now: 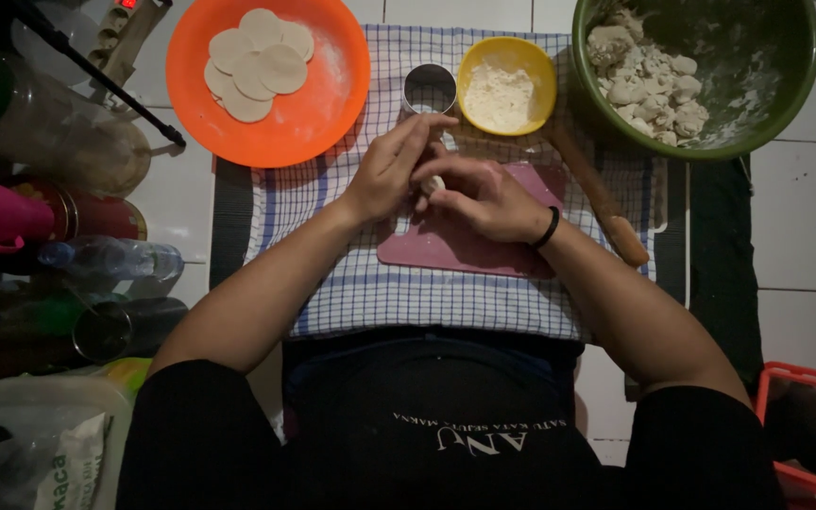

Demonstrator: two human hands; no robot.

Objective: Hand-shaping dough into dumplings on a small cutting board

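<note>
Both hands, left hand [391, 168] and right hand [486, 195], pinch a small dough piece [433, 184] mid-frame over the pink board [455, 247]. Five discs [257, 64] lie finished on the orange plate [332, 113] upper left; many dough lumps [649, 85] remain in the green bowl [786, 94] upper right.

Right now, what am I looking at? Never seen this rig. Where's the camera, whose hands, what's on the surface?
There is one picture, from a camera worn on a person's head, looking down at their own two bare hands. No machine is involved.

The left hand and right hand meet over a pink cutting board on a checked cloth, pinching a small piece of dough between the fingers.

Around them: an orange plate with flat dough rounds, a metal ring cutter, a yellow bowl of flour, a green bowl of dough lumps, and a wooden rolling pin. Bottles and cups stand at the left edge.
</note>
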